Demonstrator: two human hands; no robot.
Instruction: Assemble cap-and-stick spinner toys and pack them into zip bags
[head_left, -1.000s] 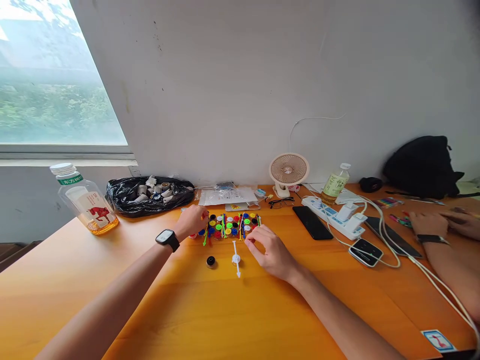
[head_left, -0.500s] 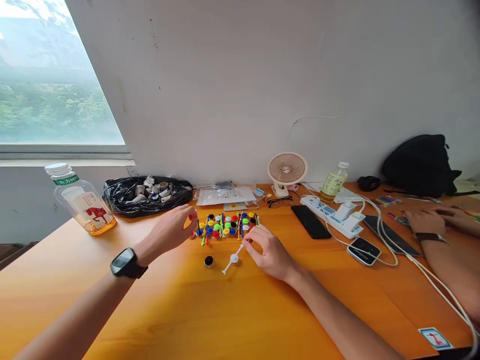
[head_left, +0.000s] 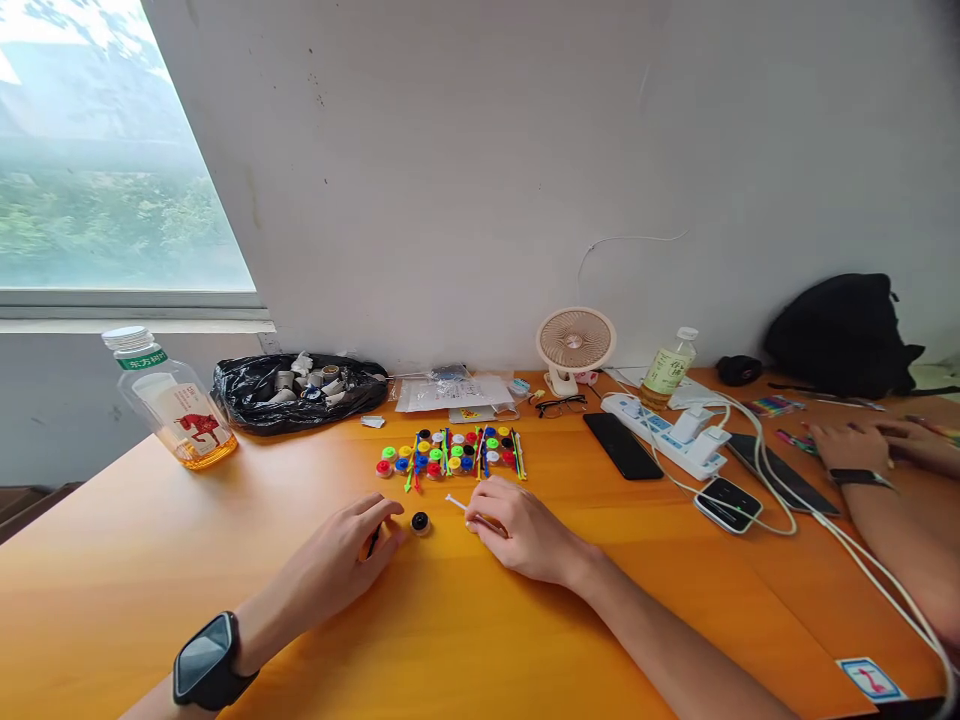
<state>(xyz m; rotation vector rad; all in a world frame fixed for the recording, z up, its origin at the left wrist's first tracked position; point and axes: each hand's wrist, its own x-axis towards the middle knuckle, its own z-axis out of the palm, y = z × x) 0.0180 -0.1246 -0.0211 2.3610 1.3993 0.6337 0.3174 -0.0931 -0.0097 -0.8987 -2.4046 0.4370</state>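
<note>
Left grip [head_left: 352,545] pinched on a dark stick [head_left: 373,540], black knob [head_left: 421,523] on the counter [head_left: 435,640] at its three o'clock. Right grip [head_left: 517,528] clamped on a white stick [head_left: 456,503], end toward ten. I'd pinch lightly mid-length, leaving the knob clear.

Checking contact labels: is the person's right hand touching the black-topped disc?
Apart. The head view shows a strip of orange tabletop between the right hand and the black-topped disc.
</note>
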